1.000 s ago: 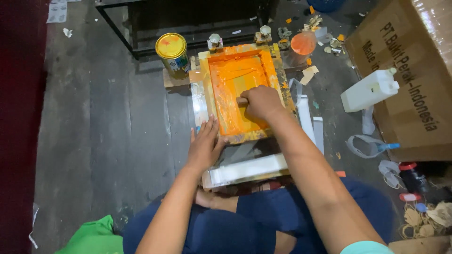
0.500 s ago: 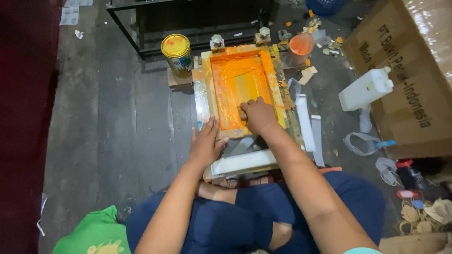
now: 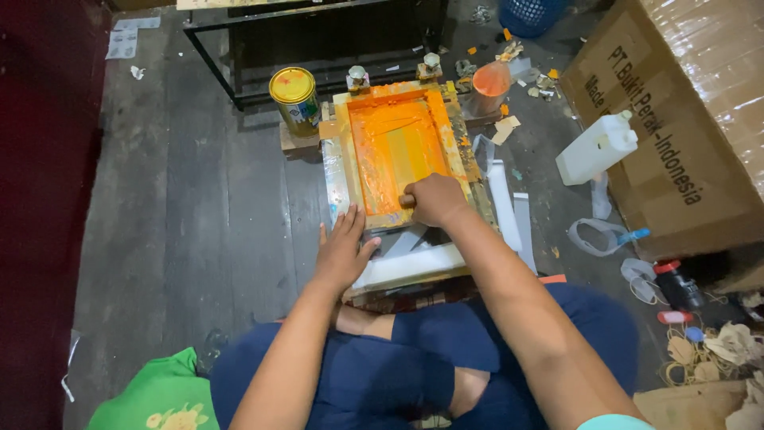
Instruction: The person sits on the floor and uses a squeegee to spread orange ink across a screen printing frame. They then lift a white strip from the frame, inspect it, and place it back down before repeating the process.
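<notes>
Dark grey plank floor (image 3: 199, 207), dusty w/ paper scraps; black metal frame (image 3: 239, 48) at top, big cardboard box (image 3: 684, 119) right, dark red wall (image 3: 40, 199) left; dim light

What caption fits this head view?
Right hand pulls squeegee across orange screen-printing frame; left hand steadies its corner.

We see both our forearms bare from elbow to wrist, with no watch, band or ring showing on the left hand (image 3: 342, 253) or the right hand (image 3: 434, 199). A pale turquoise short sleeve edge (image 3: 613, 422) shows at the right upper arm. We wear dark navy blue cloth shorts (image 3: 382, 366), and the knees below them are bare.
</notes>
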